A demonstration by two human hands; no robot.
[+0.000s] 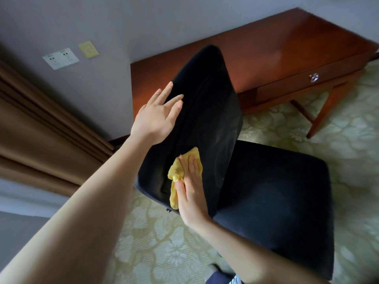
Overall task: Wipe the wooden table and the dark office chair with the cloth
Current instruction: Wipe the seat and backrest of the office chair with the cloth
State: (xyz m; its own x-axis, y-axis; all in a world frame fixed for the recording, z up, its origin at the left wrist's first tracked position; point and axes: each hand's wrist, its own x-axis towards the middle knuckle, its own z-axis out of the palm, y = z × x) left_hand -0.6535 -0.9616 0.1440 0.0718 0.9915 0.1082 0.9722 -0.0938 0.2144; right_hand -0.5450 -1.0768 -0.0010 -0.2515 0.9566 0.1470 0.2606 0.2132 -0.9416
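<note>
Pressing flat on the yellow cloth (176, 171), the right hand (190, 189) lies near the middle of view with its fingers straight and together. It pins the cloth to the lower backrest (205, 119) of the dark office chair (266, 191). The thumb rests on the bunched fabric, and part of the cloth is hidden under the palm. At 11 o'clock from it, the left hand (158, 113) is spread with straight fingers against the backrest's edge, holding nothing. Both forearms run out of frame at the bottom. The chair's base is hidden beneath the seat. The wooden table (287, 48) stands against the wall at 1 o'clock, its right end cut off by the frame; its drawer knob (314, 77) is blurred. At 10 o'clock, the markings on the white socket plate (60, 58) are too small to read.
</note>
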